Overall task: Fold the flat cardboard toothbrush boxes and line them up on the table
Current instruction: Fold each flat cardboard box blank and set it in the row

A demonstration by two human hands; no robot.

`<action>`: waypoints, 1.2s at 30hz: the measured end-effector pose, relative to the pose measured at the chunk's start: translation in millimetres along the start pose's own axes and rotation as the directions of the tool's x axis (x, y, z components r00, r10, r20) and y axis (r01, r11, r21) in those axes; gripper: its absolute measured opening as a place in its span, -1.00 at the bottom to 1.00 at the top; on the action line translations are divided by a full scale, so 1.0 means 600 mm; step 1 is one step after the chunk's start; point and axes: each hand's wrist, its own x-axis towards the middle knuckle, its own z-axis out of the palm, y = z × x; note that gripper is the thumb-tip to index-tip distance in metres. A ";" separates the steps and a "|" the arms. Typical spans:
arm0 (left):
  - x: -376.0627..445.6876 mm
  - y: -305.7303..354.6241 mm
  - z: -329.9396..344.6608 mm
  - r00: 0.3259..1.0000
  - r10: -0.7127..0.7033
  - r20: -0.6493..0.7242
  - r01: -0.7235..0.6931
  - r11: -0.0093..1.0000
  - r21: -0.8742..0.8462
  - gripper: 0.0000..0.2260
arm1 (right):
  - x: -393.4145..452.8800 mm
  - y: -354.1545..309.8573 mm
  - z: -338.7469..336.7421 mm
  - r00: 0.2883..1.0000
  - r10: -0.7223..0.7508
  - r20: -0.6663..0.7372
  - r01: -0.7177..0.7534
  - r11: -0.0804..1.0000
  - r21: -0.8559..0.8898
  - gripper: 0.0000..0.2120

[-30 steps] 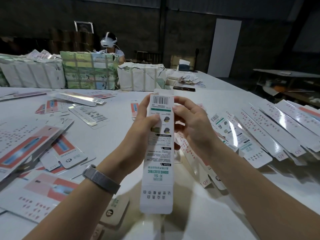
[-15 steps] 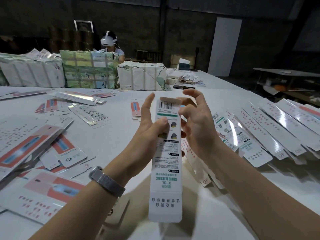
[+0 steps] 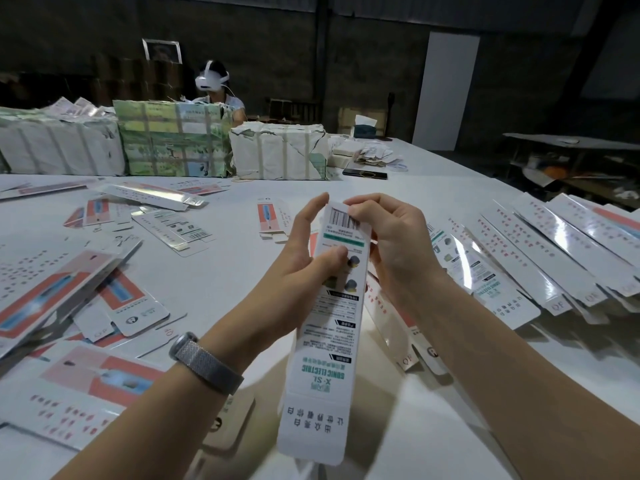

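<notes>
I hold a long white toothbrush box (image 3: 325, 351) upright in the air over the white table (image 3: 214, 271), its barcode end up and its open flap end hanging toward me. My left hand (image 3: 298, 258) grips the box's upper left side, thumb on its printed face. My right hand (image 3: 391, 244) holds the upper right edge, its fingertips pinching the top flap by the barcode. A row of folded boxes (image 3: 540, 244) lies side by side to the right. Flat unfolded boxes (image 3: 69, 299) are scattered to the left.
Wrapped bundles (image 3: 173, 140) stand along the table's far side, with a person wearing a white headset (image 3: 212, 79) behind them. A dark phone (image 3: 364, 173) and loose papers lie at the back right. A second table (image 3: 568, 143) stands beyond the right edge.
The box has tilted slightly, its top leaning right. My right hand's fingers, spread half a second ago, have closed down onto the top flap at the barcode.
</notes>
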 end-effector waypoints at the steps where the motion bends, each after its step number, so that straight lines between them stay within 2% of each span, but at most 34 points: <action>1: -0.001 0.001 0.000 1.000 -0.003 0.008 0.003 1.000 -0.002 -0.42 | -0.001 -0.002 0.000 1.000 -0.011 -0.013 0.011 1.000 0.005 -0.87; 4: -0.003 0.004 -0.001 1.000 -0.012 0.025 0.012 1.000 -0.001 -0.36 | -0.001 -0.005 0.000 1.000 -0.024 -0.021 0.023 1.000 -0.008 -0.83; 8: -0.002 0.003 -0.006 0.999 -0.008 0.032 0.007 1.000 0.009 -0.39 | 0.001 -0.007 -0.004 1.000 -0.014 0.007 0.014 0.999 -0.031 -0.85; 12: -0.001 0.003 -0.013 0.999 0.014 0.031 -0.014 1.000 0.013 -0.47 | 0.008 -0.014 -0.014 0.995 0.036 0.098 -0.031 0.998 -0.050 -0.85; 18: -0.001 0.005 -0.020 1.000 0.015 0.012 -0.014 0.998 -0.058 -0.57 | 0.010 -0.015 -0.025 0.970 0.037 0.241 -0.023 0.998 -0.059 -0.80; 24: 0.000 0.003 -0.019 0.999 0.038 -0.029 -0.040 0.995 -0.089 -0.61 | 0.007 -0.009 -0.016 0.975 0.023 0.222 -0.004 0.996 -0.084 -0.63; 29: -0.002 0.001 -0.019 0.993 0.065 -0.103 -0.074 0.993 -0.089 -0.62 | 0.003 -0.007 -0.009 0.968 0.064 0.241 -0.058 0.998 -0.030 -0.59; 33: 0.001 0.001 -0.022 0.988 0.045 -0.147 -0.060 0.993 -0.101 -0.64 | -0.001 -0.006 -0.002 0.960 0.100 0.263 -0.089 0.995 -0.054 -0.58; 36: 0.008 0.006 -0.013 0.972 0.072 -0.225 -0.079 0.997 -0.022 -0.68 | -0.002 -0.004 0.008 0.965 0.111 0.239 -0.122 0.992 0.031 -0.57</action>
